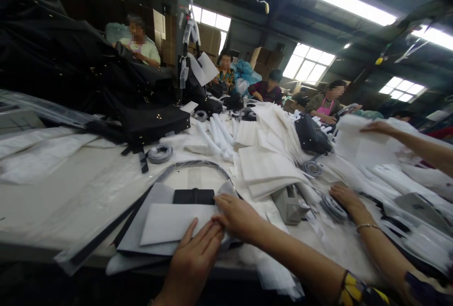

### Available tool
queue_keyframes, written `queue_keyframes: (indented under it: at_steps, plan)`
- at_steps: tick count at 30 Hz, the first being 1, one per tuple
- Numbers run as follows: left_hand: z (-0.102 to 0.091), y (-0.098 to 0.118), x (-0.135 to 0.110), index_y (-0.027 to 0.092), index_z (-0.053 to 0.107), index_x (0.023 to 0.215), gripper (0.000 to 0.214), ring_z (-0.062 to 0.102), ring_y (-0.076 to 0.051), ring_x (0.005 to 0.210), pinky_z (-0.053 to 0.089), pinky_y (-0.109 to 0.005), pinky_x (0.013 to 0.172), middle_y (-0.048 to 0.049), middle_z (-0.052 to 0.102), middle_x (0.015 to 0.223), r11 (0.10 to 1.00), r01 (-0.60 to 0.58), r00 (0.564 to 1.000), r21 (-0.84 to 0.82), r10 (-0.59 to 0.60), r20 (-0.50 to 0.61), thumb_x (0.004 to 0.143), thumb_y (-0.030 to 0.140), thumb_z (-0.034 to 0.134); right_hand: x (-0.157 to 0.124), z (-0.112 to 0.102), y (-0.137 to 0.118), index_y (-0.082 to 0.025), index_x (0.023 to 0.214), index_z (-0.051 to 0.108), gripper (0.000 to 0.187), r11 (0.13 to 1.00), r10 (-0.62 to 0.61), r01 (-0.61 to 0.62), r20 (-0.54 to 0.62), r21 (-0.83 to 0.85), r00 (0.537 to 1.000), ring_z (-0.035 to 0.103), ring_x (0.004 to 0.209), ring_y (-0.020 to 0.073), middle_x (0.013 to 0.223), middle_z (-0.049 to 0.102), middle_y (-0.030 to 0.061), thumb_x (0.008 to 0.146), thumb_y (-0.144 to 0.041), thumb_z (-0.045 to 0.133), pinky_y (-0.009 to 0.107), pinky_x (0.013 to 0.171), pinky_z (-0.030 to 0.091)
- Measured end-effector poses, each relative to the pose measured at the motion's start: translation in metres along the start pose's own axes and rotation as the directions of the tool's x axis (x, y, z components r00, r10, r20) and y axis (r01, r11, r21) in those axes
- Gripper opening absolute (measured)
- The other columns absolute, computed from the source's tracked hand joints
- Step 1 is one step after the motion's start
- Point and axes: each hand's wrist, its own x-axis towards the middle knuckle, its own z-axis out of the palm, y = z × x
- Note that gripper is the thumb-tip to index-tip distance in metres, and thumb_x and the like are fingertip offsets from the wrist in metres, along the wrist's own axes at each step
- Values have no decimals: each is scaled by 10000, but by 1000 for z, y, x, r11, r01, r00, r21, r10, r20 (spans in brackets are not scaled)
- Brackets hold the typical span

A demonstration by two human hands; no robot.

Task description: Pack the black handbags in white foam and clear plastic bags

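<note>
A black handbag [130, 244] lies flat in front of me, largely covered by pale wrapping sheet, its wrapped handle [198, 163] arching away from me. On top rests a white foam sheet [170, 223], partly over a black flap or pouch piece [194, 196] with a small strap. My left hand [196, 259] presses on the foam sheet with fingers stretched out and thumb apart. My right hand [233, 214] has its fingers bent at the sheet's right end and touches my left fingertips. Its fingertips seem to grip that edge, though the underside is hidden.
A heap of black bags [152, 119] rises at the left. Stacked foam sheets [269, 169], a grey tape dispenser [290, 204] and coiled wrapped straps [160, 153] lie beyond. At right, a co-worker's hands [348, 197] reach over the table. Other people sit across.
</note>
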Motion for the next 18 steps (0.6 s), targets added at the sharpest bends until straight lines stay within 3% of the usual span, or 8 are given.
queue_keyframes:
  at_steps: [2,5,8,10,12,15,18]
  plan:
    - [-4,3,1,183,614,1273,399,644,-157,1172,342,-414,1190,-49,703,1237,999,26,999,-39,-25,26,950,50,421,-21,18,-1,-66,1370,546,453,996,-81,85,-99,38,992,510,1329,317,1384,577,210,986,-302,506,460,1130,398]
    - [-25,-6,1,171,554,1347,406,587,-164,1253,438,-365,1120,-80,628,1354,1000,-1,995,-16,3,104,972,93,421,-30,31,3,-69,1382,543,450,988,-124,137,-148,78,981,490,1350,316,1400,567,197,995,-292,490,483,1156,378]
    - [-62,-34,-4,177,472,1436,449,483,-237,1362,413,-436,1137,-87,534,1457,982,-115,968,148,77,240,988,206,474,-25,32,8,-76,1377,557,460,985,-97,119,-168,124,981,496,1344,328,1391,576,195,995,-328,506,495,1156,376]
    - [-85,-57,-14,177,403,1487,507,444,-271,1389,343,-495,1175,-96,484,1498,952,-161,939,259,67,338,993,262,481,-20,29,9,-77,1370,564,468,985,-79,103,-162,141,984,498,1341,332,1392,575,196,993,-349,509,499,1158,371]
    - [-99,-75,-27,197,360,1512,521,429,-261,1401,318,-486,1187,-86,445,1526,934,-196,908,297,59,415,1001,249,450,-20,24,6,-89,1359,574,463,985,-77,99,-151,140,986,504,1332,332,1385,582,191,982,-354,525,496,1151,377]
    - [-101,-88,-48,205,349,1517,514,448,-222,1388,355,-425,1166,-65,451,1523,930,-199,896,308,45,443,1005,175,382,-32,14,-12,-124,1277,631,386,990,-39,69,-234,125,971,546,1267,333,1296,641,182,970,-340,541,496,1114,401]
    - [-92,-87,-60,196,366,1508,525,485,-207,1360,383,-400,1142,-72,484,1498,937,-171,917,304,39,397,988,122,356,-62,16,-47,-187,1020,708,297,977,67,8,-340,215,938,642,1023,283,1034,712,146,1005,-329,448,431,955,485]
